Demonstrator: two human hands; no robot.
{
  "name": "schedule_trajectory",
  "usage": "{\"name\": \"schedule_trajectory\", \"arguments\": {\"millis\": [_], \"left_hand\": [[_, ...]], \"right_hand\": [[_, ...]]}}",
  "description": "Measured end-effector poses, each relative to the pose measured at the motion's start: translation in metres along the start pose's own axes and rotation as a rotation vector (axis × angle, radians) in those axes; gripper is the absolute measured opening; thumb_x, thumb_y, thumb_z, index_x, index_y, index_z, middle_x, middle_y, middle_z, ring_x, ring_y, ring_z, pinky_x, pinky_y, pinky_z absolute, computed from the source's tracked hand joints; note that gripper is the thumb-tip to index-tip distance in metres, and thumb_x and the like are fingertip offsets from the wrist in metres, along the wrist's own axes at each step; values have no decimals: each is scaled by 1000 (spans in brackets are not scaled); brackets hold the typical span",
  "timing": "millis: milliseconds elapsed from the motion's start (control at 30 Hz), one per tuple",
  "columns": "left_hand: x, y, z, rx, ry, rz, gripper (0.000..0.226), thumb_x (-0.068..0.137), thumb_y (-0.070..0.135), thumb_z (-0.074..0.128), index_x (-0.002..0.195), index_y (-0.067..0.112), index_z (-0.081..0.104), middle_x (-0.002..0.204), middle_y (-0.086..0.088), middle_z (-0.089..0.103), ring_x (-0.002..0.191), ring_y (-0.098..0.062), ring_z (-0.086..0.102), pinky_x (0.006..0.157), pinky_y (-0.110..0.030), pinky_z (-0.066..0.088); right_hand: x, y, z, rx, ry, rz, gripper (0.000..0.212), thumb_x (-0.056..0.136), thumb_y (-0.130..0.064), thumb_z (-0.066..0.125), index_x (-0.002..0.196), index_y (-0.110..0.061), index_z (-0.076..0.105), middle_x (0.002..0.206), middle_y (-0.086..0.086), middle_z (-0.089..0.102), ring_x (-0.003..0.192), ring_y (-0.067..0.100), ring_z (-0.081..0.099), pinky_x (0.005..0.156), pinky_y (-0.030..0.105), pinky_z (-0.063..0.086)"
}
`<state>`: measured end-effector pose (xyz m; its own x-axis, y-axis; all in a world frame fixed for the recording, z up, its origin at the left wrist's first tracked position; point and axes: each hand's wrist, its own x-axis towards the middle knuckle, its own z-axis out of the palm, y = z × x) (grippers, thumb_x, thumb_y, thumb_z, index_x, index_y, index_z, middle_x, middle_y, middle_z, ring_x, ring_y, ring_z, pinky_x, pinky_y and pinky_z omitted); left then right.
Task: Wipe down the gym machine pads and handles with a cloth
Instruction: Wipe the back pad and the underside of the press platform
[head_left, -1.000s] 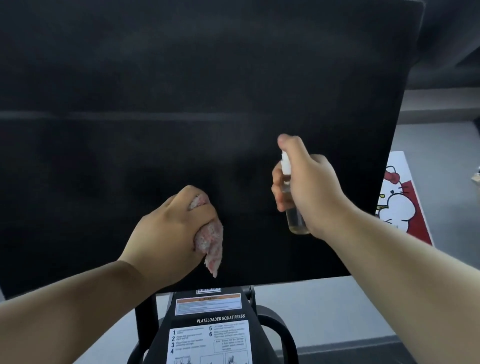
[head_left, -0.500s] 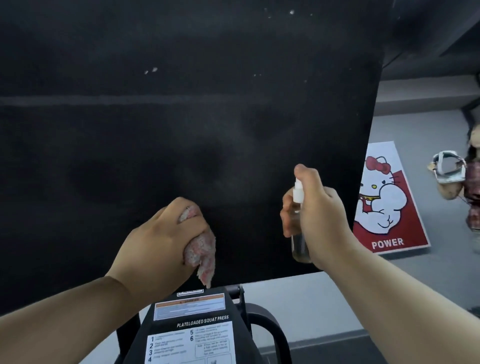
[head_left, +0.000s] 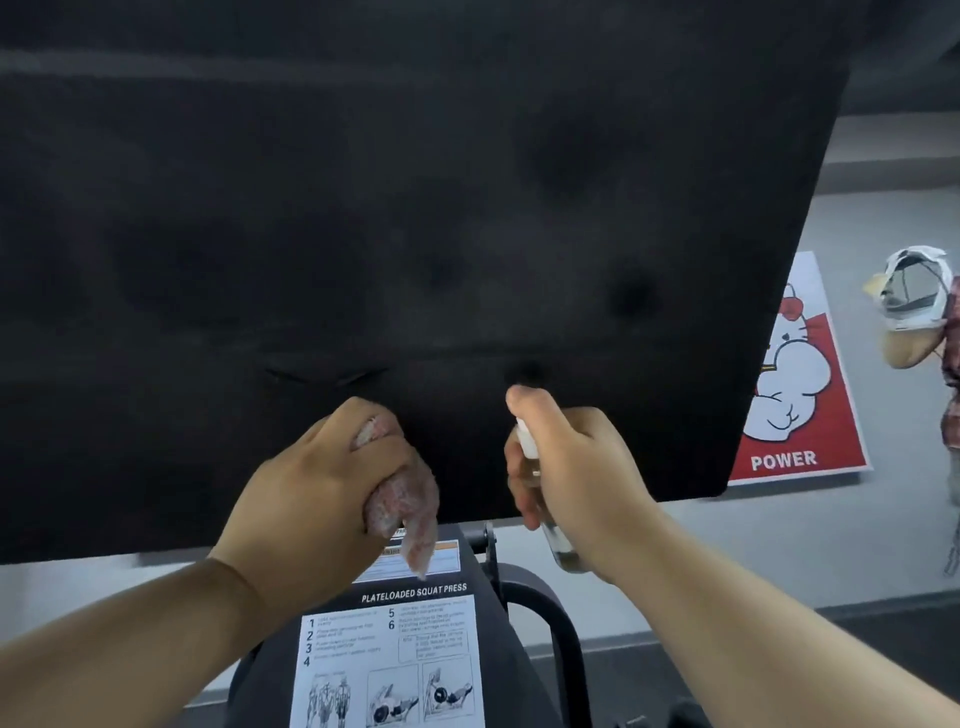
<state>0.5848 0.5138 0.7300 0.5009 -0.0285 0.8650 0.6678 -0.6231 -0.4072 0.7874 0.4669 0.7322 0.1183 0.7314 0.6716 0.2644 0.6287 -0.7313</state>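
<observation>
Machine pad (head_left: 389, 234) filling the view ahead, instruction placard (head_left: 395, 654) below its lower edge, poster (head_left: 800, 415) on the floor behind it at right.

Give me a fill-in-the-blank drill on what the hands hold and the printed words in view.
The left hand grips a bunched ____ before the black pad.
The right hand holds a clear spray ____.
The machine's label reads PLATELOADED SQUAT ____.
The red poster at right says ____.
Missing: cloth, bottle, PRESS, POWER.
</observation>
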Motion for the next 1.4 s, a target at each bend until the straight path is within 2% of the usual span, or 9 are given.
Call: {"name": "schedule_trajectory", "arguments": {"millis": [200,400,567,667,800,900,1033,1200,1400], "left_hand": [[-28,-27,-9,25,46,-21,10,77,28,50,86,32,50,99,10,51,75,-8,55,44,-31,50],[-54,-51,-29,80,36,-78,15,74,30,49,88,35,52,99,12,51,76,-5,49,42,-29,47],[-84,-84,-63,147,31,-116,19,76,28,48,92,34,56,100,9,50,76,-10,49,43,-33,50],[-103,-97,-85,180,15,-149,21,77,28,47,95,34,56,100,9,48,76,-11,48,43,-33,50],[-127,-110,-108,174,-41,-163,14,80,25,47,89,31,56,98,1,56,73,-18,56,44,-36,51],[-140,-117,-118,180,-59,-217,22,80,21,47,82,25,69,95,1,58,73,-17,56,44,-34,50],[-158,-123,-122,157,-97,-269,21,87,22,52,87,23,73,98,1,59,76,-18,56,46,-35,49],[-173,-126,-123,177,-71,-249,28,80,24,45,82,23,73,96,9,50,75,-8,45,43,-27,44],[-196,-117,-102,125,-94,-260,27,79,23,48,86,20,73,98,0,56,76,-17,56,46,-35,51]], "right_hand": [[1,-3,56,-157,-96,-66,72,82,-70,41,60,-2,50,50,10,49,49,20,47,71,47,54],[6,-17,110,-173,-134,-198,65,93,-53,42,66,7,45,61,27,46,63,42,47,64,57,49],[5,-37,168,-209,-238,-243,72,88,-66,41,60,1,47,52,17,48,58,36,51,65,52,52],[4,-49,199,-312,-246,-250,67,93,-58,44,55,-4,50,55,12,55,59,28,57,67,43,52],[4,-60,231,-333,-267,-224,61,93,-52,44,55,-5,49,50,6,50,60,32,57,66,45,55],[-1,-63,252,-410,-282,-247,73,93,-66,42,46,-10,48,42,-3,47,50,21,51,51,35,41],[-7,-63,279,-479,-296,-311,67,91,-63,44,45,-13,42,47,0,45,55,21,50,54,29,33],[-4,-47,291,-421,-300,-312,63,91,-61,44,41,-23,51,37,-3,40,49,18,41,51,29,29],[-26,-5,274,-364,-385,-201,66,86,-74,46,36,-30,50,34,-12,37,48,10,38,56,30,32]]}}
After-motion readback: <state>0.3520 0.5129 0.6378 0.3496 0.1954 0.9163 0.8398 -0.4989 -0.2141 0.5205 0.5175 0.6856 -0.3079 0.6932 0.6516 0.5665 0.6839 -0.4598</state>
